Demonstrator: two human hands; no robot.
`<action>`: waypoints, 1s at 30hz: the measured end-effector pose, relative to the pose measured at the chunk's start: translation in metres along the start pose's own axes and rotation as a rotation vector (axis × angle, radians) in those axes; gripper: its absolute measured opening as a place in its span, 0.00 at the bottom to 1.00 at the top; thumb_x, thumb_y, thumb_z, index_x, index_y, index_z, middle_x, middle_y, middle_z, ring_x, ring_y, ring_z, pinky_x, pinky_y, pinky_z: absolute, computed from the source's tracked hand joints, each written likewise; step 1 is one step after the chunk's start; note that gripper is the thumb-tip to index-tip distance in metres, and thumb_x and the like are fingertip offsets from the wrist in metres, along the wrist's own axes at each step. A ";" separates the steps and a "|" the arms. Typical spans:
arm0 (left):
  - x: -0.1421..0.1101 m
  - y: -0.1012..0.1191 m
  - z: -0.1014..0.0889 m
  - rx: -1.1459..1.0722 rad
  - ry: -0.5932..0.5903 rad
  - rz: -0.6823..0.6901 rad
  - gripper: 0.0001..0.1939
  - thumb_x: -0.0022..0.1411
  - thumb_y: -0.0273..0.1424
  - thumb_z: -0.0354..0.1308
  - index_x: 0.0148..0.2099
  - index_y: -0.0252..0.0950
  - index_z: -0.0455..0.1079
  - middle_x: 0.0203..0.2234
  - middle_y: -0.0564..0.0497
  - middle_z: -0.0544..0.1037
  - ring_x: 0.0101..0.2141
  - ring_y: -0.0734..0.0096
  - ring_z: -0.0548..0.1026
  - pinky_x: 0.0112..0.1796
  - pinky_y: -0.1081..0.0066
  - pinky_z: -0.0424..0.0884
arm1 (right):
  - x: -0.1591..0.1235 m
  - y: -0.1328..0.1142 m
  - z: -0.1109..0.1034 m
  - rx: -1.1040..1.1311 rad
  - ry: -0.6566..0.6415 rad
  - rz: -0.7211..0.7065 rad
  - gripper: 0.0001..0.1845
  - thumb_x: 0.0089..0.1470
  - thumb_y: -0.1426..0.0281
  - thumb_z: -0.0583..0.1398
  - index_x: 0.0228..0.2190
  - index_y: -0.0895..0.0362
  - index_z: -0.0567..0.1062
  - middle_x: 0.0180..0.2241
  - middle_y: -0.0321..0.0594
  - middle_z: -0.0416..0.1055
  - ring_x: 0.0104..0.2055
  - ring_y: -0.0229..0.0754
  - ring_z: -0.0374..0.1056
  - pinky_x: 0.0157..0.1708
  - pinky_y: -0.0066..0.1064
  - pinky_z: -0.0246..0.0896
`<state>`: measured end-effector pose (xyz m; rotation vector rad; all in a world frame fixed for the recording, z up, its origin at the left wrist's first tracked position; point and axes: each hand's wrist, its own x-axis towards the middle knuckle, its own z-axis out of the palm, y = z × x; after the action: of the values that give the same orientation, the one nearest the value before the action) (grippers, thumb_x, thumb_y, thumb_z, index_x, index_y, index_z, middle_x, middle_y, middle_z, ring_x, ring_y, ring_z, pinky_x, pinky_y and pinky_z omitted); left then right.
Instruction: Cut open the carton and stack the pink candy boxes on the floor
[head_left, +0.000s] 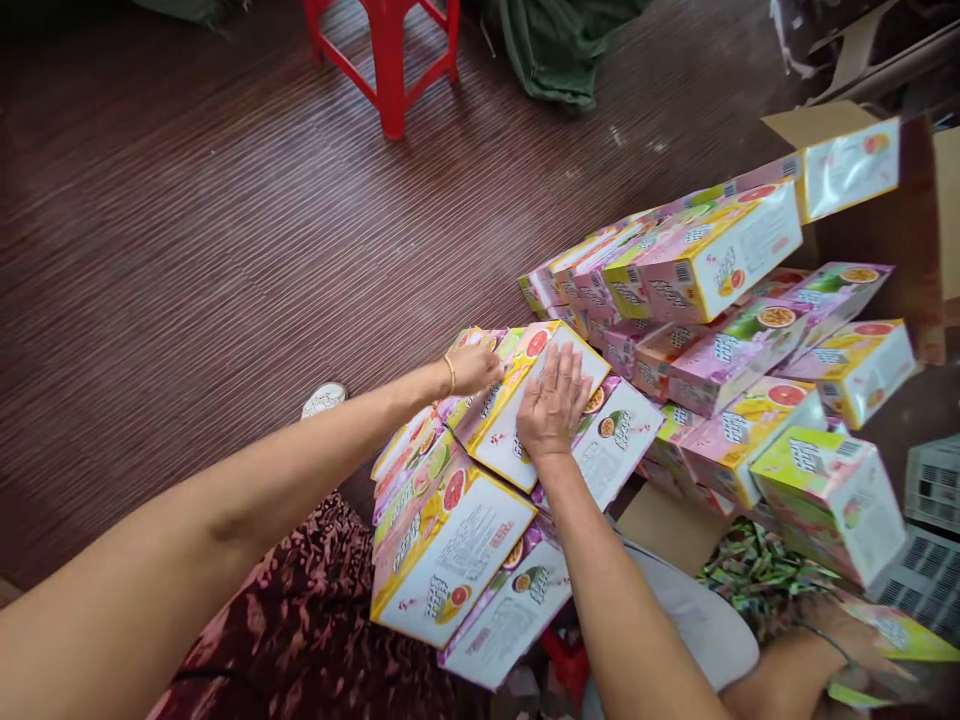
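Note:
My right hand [555, 400] lies flat, fingers straight, on the white side of a yellow-and-pink fruit-printed box [512, 455] in the stack before me. My left hand [474, 368], a bracelet at its wrist, rests on the upper faces of the same row. Its fingers are curled, and whatever they hold is hidden. Below and beside this row are a purple-edged box [616, 440], a yellow-edged box [454, 555] and another purple-edged box [510, 610]. Several more such boxes stand behind them in tight rows.
At the right, several similar boxes [750, 250] are stacked by an open brown carton [919, 250]. Another person's arm [795, 650] and patterned clothing show at lower right. A red stool [391, 70] and dark green cloth [555, 50] are on the ribbed brown floor [202, 230].

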<state>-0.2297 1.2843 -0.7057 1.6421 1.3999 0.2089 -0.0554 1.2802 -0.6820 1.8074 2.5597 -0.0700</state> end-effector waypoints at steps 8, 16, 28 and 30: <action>-0.124 -0.028 0.005 -0.087 -0.132 -0.165 0.20 0.67 0.42 0.44 0.32 0.34 0.70 0.23 0.50 0.73 0.22 0.75 0.63 0.25 0.72 0.51 | -0.001 -0.003 0.000 0.021 -0.003 0.010 0.30 0.65 0.63 0.40 0.65 0.58 0.46 0.66 0.45 0.42 0.68 0.45 0.35 0.64 0.53 0.34; 0.027 -0.045 0.032 -0.025 -0.041 -0.181 0.21 0.67 0.35 0.41 0.41 0.32 0.74 0.39 0.43 0.77 0.34 0.69 0.71 0.32 0.72 0.60 | -0.001 -0.008 0.015 0.004 0.030 0.005 0.30 0.64 0.63 0.40 0.65 0.58 0.45 0.66 0.46 0.43 0.68 0.45 0.35 0.64 0.54 0.33; 0.025 -0.113 0.041 -0.027 0.035 -0.278 0.23 0.67 0.39 0.40 0.38 0.32 0.73 0.34 0.43 0.77 0.31 0.66 0.71 0.29 0.70 0.57 | 0.001 -0.008 0.027 0.021 0.066 -0.019 0.31 0.63 0.65 0.40 0.65 0.58 0.45 0.66 0.47 0.43 0.68 0.49 0.37 0.62 0.57 0.35; 0.043 -0.111 0.069 -0.045 -0.046 -0.208 0.22 0.68 0.38 0.40 0.38 0.33 0.74 0.36 0.43 0.77 0.32 0.66 0.72 0.30 0.70 0.59 | 0.002 -0.008 0.030 0.015 0.066 -0.020 0.31 0.63 0.65 0.39 0.65 0.59 0.46 0.66 0.47 0.42 0.68 0.49 0.36 0.63 0.57 0.35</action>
<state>-0.2467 1.2739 -0.8418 1.4435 1.5081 0.0808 -0.0644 1.2776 -0.7120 1.8190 2.6288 -0.0300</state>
